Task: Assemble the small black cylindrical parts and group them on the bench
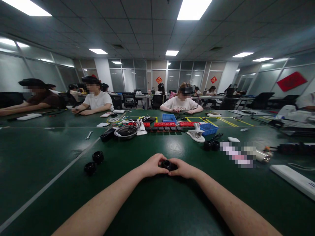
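Note:
A black, round, wheel-like part [166, 165] with a hole in its middle is held between my two hands, low over the green table [137, 203]. My left hand [155, 165] curls round its left side, thumb in front and fingers behind. On the other side my right hand [181, 168] grips it, and the palm hides part of the dark shape there. I cannot tell whether a second piece is in that hand. Off to the left, two similar black round parts [97, 157] lie close together. More black round parts [211, 145] lie on the right.
Red power strips [164, 124] run across the table's middle, near blue bins [208, 129], white clamp stands [196, 133] and a round metal dish [126, 132] of dark items. A wrench [89, 135] lies left. Several people sit around, one opposite [182, 104]. At right is a long white bar [292, 181].

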`<state>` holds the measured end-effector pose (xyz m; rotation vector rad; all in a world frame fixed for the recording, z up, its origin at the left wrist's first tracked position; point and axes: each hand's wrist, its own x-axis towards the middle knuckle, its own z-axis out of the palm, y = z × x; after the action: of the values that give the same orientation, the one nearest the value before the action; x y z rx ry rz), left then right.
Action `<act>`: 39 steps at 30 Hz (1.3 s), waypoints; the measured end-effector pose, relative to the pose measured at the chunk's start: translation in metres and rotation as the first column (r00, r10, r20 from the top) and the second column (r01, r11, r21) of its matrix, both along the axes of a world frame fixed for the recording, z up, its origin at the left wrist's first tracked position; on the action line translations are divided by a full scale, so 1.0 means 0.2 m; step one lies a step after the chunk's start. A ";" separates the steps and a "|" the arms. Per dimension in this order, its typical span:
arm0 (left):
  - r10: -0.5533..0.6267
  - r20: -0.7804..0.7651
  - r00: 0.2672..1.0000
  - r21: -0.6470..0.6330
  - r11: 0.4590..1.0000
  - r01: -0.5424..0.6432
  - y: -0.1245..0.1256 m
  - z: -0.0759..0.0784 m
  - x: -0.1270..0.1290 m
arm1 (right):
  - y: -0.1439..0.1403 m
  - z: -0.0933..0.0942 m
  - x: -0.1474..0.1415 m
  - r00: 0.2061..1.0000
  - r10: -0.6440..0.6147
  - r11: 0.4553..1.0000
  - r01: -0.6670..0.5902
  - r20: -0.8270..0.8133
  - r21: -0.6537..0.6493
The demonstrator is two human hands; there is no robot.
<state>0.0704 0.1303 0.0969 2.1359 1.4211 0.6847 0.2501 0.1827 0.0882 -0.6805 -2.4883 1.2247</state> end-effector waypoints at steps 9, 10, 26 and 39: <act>-0.005 0.035 0.999 -0.044 0.999 0.007 0.00 0.01 0.00 | 0.01 0.00 0.01 0.999 0.027 1.000 -0.027 0.020 -0.005; -0.004 0.033 0.999 -0.044 0.999 0.006 -0.01 0.01 0.00 | 0.01 0.00 0.01 0.999 0.028 1.000 -0.027 0.021 -0.005; 0.296 -0.090 0.951 0.042 0.955 -0.293 -0.04 -0.01 0.09 | -0.02 -0.07 -0.06 0.897 -0.407 0.862 0.315 0.174 0.396; 0.223 -0.045 0.974 0.076 0.973 -0.219 -0.04 0.00 0.06 | -0.06 -0.06 -0.06 0.862 -0.485 0.761 0.332 0.148 0.557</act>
<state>0.0827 0.1228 0.0970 2.0820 1.7058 0.7752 0.2384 0.1717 0.0765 -1.2295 -2.5110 0.2815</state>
